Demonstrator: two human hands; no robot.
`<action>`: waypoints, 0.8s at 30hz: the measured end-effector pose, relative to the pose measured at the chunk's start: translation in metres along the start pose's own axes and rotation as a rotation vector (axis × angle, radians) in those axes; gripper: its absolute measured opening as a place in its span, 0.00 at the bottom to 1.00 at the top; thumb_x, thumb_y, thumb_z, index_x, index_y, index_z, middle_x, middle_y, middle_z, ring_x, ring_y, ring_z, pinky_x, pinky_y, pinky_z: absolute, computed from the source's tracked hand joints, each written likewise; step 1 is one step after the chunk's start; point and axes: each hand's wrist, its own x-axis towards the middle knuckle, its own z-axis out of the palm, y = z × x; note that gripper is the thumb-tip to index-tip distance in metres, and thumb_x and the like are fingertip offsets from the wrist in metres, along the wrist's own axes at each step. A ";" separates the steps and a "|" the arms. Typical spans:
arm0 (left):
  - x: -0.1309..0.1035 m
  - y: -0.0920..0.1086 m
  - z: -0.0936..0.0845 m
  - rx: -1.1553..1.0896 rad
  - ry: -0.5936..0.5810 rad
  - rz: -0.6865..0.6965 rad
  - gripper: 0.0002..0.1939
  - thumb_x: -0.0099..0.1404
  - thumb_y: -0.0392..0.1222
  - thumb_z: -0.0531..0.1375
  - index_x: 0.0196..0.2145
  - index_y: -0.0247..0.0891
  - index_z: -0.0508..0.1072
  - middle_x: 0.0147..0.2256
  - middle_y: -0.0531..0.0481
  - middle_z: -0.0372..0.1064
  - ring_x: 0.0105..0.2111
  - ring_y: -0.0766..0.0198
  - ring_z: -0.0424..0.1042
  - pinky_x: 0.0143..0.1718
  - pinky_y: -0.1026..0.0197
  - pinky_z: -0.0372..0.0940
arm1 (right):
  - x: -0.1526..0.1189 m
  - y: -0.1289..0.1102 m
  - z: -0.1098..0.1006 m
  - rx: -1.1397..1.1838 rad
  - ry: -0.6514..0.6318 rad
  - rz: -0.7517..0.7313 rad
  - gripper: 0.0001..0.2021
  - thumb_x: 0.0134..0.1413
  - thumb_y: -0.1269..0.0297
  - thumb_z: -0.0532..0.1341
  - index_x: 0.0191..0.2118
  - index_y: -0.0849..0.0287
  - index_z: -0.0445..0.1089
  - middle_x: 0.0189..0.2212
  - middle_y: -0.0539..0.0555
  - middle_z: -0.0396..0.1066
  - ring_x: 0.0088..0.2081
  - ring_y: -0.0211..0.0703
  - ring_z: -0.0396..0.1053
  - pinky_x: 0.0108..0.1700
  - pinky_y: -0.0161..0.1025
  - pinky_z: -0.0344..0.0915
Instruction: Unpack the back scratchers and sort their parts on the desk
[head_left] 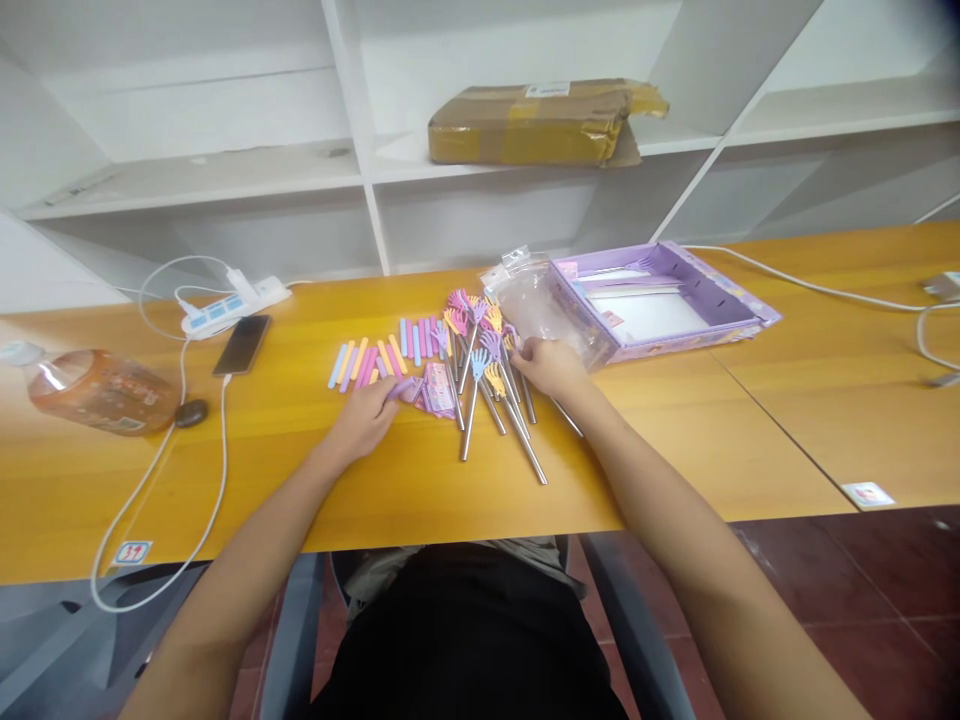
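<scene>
Several metal rods with small coloured plastic hands [478, 365] lie in a pile at the middle of the table. My right hand [551, 368] is closed at the pile's right side, on a rod with a purple end; its metal shaft shows below the wrist. Left of the pile, my left hand [367, 415] grips a small purple item [403, 388]. Printed purple cards [438, 388] lie between the hands. Pastel sticks [365, 362] in blue, pink, purple and orange lie in rows beyond my left hand.
A purple open box [671, 340] and clear plastic bags [536, 305] are at the right. To the left are a phone [242, 345], a power strip [232, 308], white cables, a black mouse-like object [191, 413] and an orange bottle [112, 392]. A taped carton [529, 125] rests on the shelf.
</scene>
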 end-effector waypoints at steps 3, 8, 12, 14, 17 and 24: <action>-0.002 0.002 0.001 -0.012 -0.044 0.014 0.07 0.71 0.37 0.52 0.37 0.43 0.70 0.31 0.51 0.69 0.30 0.57 0.66 0.35 0.57 0.55 | 0.000 0.000 0.000 0.000 -0.004 0.009 0.18 0.71 0.53 0.59 0.41 0.59 0.82 0.41 0.65 0.85 0.43 0.54 0.81 0.40 0.40 0.64; -0.004 0.002 -0.003 -0.005 -0.046 0.022 0.08 0.71 0.38 0.51 0.37 0.43 0.69 0.30 0.51 0.68 0.30 0.57 0.65 0.35 0.57 0.55 | 0.001 0.001 -0.001 0.013 -0.007 0.000 0.18 0.69 0.53 0.59 0.40 0.60 0.83 0.40 0.65 0.84 0.41 0.55 0.80 0.39 0.41 0.64; -0.003 0.001 -0.005 -0.002 -0.033 0.037 0.07 0.69 0.37 0.52 0.36 0.43 0.69 0.30 0.51 0.68 0.30 0.56 0.66 0.35 0.57 0.55 | 0.000 0.002 -0.001 0.024 0.009 -0.019 0.18 0.68 0.54 0.60 0.38 0.60 0.83 0.38 0.64 0.84 0.40 0.54 0.80 0.38 0.41 0.63; -0.003 0.001 -0.004 -0.001 -0.037 0.038 0.07 0.69 0.37 0.52 0.36 0.43 0.70 0.30 0.52 0.69 0.29 0.56 0.66 0.35 0.57 0.56 | 0.000 0.002 -0.003 0.025 0.015 -0.020 0.17 0.67 0.54 0.60 0.36 0.59 0.82 0.36 0.63 0.84 0.39 0.54 0.80 0.37 0.41 0.63; -0.004 0.001 -0.003 -0.009 -0.047 0.040 0.08 0.69 0.36 0.52 0.37 0.43 0.70 0.32 0.51 0.71 0.31 0.56 0.68 0.36 0.57 0.56 | -0.002 0.002 -0.008 0.055 0.047 0.000 0.15 0.64 0.54 0.62 0.33 0.58 0.80 0.34 0.62 0.84 0.38 0.54 0.79 0.36 0.41 0.61; -0.004 0.004 -0.004 0.011 -0.064 0.062 0.07 0.68 0.36 0.53 0.36 0.43 0.71 0.32 0.50 0.71 0.31 0.57 0.67 0.36 0.58 0.57 | -0.007 0.004 -0.016 0.220 0.282 0.006 0.13 0.59 0.57 0.62 0.26 0.56 0.72 0.25 0.57 0.78 0.29 0.48 0.73 0.33 0.41 0.59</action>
